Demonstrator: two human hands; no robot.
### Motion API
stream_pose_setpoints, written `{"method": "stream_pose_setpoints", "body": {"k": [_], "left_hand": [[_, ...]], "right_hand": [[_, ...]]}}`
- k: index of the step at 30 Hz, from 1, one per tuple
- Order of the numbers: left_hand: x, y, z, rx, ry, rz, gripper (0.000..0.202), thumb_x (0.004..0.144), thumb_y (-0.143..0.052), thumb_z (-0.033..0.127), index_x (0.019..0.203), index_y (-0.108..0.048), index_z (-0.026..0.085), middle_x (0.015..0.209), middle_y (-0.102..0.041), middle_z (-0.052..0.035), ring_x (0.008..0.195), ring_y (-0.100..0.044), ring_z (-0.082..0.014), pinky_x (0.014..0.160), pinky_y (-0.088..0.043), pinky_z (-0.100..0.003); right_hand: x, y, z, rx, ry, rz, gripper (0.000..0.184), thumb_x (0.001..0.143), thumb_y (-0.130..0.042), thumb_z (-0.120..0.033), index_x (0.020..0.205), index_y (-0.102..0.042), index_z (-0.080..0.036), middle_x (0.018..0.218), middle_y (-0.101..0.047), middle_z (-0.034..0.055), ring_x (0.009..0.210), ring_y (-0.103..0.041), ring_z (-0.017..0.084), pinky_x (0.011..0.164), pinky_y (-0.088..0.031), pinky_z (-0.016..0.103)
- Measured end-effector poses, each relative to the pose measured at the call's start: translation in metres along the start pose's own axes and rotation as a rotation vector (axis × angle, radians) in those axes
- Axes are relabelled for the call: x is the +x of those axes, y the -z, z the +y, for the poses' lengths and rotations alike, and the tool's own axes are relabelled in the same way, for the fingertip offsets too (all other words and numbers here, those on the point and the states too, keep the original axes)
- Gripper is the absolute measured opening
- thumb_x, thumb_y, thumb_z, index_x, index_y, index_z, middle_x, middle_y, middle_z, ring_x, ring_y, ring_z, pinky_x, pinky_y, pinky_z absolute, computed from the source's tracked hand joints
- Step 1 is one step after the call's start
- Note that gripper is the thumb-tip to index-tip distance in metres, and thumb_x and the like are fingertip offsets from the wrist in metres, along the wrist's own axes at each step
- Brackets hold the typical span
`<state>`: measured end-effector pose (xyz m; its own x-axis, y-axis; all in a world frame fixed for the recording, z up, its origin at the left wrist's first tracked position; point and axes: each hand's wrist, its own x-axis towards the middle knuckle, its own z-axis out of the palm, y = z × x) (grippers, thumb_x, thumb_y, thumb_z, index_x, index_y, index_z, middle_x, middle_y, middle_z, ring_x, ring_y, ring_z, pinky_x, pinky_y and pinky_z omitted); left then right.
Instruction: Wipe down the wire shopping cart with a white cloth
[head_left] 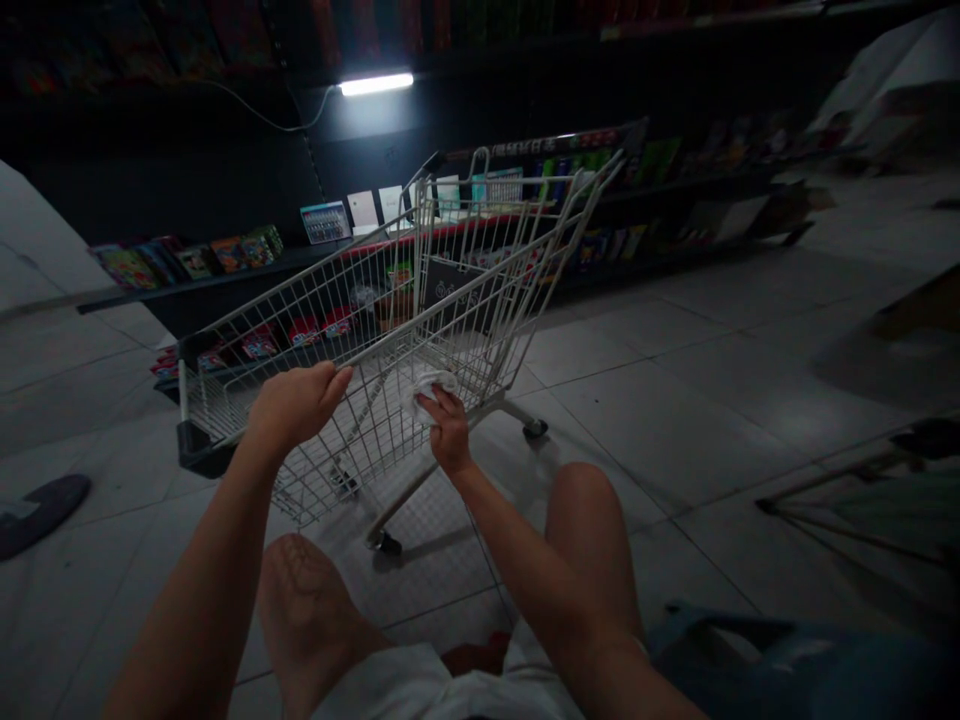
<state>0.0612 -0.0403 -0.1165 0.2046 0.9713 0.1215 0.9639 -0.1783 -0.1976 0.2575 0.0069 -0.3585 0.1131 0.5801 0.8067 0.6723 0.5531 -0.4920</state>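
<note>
A white wire shopping cart (pixel 480 260) stands on the tiled floor in front of me. My left hand (pixel 296 403) is closed over the top rail of the cart's near side. My right hand (pixel 448 428) presses a crumpled white cloth (pixel 431 386) against the cart's wire side, fingers pinched on it. My bare knees show below, one under each arm.
Dark store shelves (pixel 225 265) with colourful packaged goods run behind the cart, lit by a strip light (pixel 375 84). A dark flat object (pixel 41 510) lies on the floor at left. Another dim frame-like object (pixel 862 500) sits at right. A blue item (pixel 787 660) is near my right knee.
</note>
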Motion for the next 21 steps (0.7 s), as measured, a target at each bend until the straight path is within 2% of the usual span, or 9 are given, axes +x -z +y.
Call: {"method": "stream_pose_setpoints", "body": {"k": [3,6,8,11,13,15,18,21], "left_hand": [[0.001,0.002,-0.003,-0.162,-0.01,-0.028,0.064,0.097,-0.012,0.065,0.091,-0.059,0.022,0.09,-0.072,-0.0102,0.091,-0.07,-0.0292,0.077,-0.048,-0.038],[0.006,-0.001,-0.01,-0.446,-0.047,-0.01,0.062,0.095,-0.014,0.068,0.095,-0.055,0.022,0.091,-0.07,-0.0071,0.088,-0.066,-0.0243,0.079,-0.048,-0.036],[0.011,-0.006,-0.017,-0.63,-0.075,0.014,0.065,0.094,-0.013,0.07,0.1,-0.055,0.021,0.093,-0.069,-0.0072,0.087,-0.065,-0.0229,0.081,-0.049,-0.036],[0.019,-0.015,-0.025,-0.862,-0.077,0.027,0.073,0.092,-0.012,0.074,0.11,-0.056,0.019,0.088,-0.068,-0.0088,0.088,-0.064,-0.0244,0.082,-0.05,-0.038],[0.023,-0.018,-0.029,-0.986,-0.051,0.006,0.078,0.089,-0.014,0.08,0.111,-0.056,0.018,0.083,-0.068,-0.0085,0.083,-0.064,-0.0247,0.079,-0.05,-0.038],[0.025,-0.019,-0.032,-1.088,-0.016,-0.033,0.08,0.085,-0.019,0.085,0.106,-0.056,0.018,0.08,-0.068,-0.0078,0.078,-0.064,-0.0234,0.075,-0.049,-0.037],[0.024,-0.017,-0.034,-1.23,0.039,-0.098,0.083,0.081,-0.021,0.09,0.103,-0.057,0.018,0.079,-0.068,-0.0072,0.073,-0.063,-0.0211,0.069,-0.048,-0.034],[0.019,-0.013,-0.035,-1.321,0.049,-0.156,0.084,0.081,-0.017,0.09,0.106,-0.055,0.019,0.08,-0.068,-0.0062,0.07,-0.063,-0.0203,0.064,-0.048,-0.033]], "right_hand": [[0.025,0.009,-0.04,0.08,0.085,0.022,0.062,0.084,-0.039,-0.004,0.134,-0.067,-0.027,0.153,-0.051,0.0003,0.149,-0.04,0.022,0.126,-0.038,0.048],[0.048,-0.003,-0.075,0.117,0.187,-0.047,0.056,0.091,-0.042,-0.008,0.138,-0.064,-0.03,0.159,-0.043,-0.0025,0.155,-0.029,0.022,0.129,-0.033,0.048],[0.041,-0.019,-0.08,0.111,0.222,-0.086,0.051,0.093,-0.043,-0.009,0.134,-0.067,-0.029,0.153,-0.051,-0.0002,0.151,-0.035,0.022,0.128,-0.036,0.044],[-0.001,-0.037,-0.067,0.105,0.239,-0.121,0.046,0.095,-0.043,-0.008,0.124,-0.074,-0.027,0.138,-0.065,0.0036,0.137,-0.052,0.02,0.121,-0.046,0.039],[-0.032,-0.039,-0.058,0.105,0.248,-0.116,0.047,0.095,-0.041,-0.007,0.12,-0.076,-0.026,0.129,-0.07,0.0037,0.128,-0.059,0.018,0.114,-0.051,0.036],[-0.048,-0.034,-0.062,0.123,0.27,-0.098,0.046,0.097,-0.039,-0.007,0.119,-0.076,-0.024,0.127,-0.071,0.0042,0.125,-0.06,0.017,0.112,-0.053,0.035],[-0.034,-0.032,-0.092,0.211,0.353,-0.098,0.043,0.098,-0.042,-0.011,0.124,-0.074,-0.025,0.135,-0.066,0.0043,0.136,-0.053,0.019,0.116,-0.049,0.036],[-0.003,-0.05,-0.122,0.247,0.419,-0.116,0.042,0.099,-0.047,-0.013,0.13,-0.07,-0.029,0.141,-0.063,0.002,0.144,-0.045,0.02,0.121,-0.044,0.039]]}}
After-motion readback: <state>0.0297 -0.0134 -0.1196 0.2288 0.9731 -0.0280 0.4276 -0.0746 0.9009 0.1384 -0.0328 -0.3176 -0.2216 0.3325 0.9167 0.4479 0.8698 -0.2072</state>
